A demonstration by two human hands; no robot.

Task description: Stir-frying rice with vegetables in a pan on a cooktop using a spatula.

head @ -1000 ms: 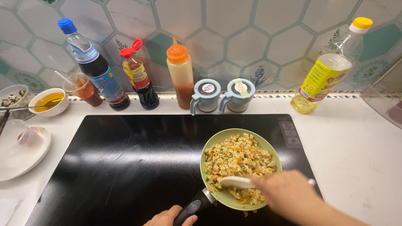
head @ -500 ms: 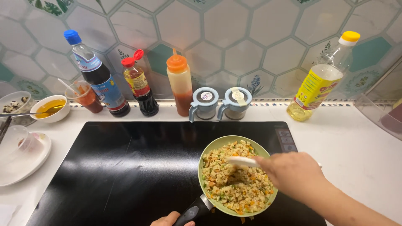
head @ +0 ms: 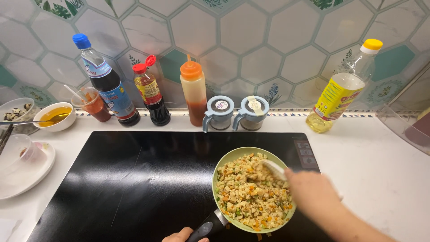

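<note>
On the black cooktop (head: pixel 134 188), 2 hands work a green pan (head: pixel 224 172) of fried rice (head: pixel 251 197).
Left hand (head: pixel 183 235) grips the pan handle (head: pixel 207 228) to steady it; right hand (head: pixel 311 195) holds a pale spatula (head: pixel 273 169), stirring.

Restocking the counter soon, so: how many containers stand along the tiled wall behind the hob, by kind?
Bottles: 4
Lidded seasoning jars: 2
Plastic cup: 1
Bowls: 2
Total: 9

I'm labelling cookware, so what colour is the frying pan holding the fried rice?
Light green frying pan with a black handle, in the head view.
</note>
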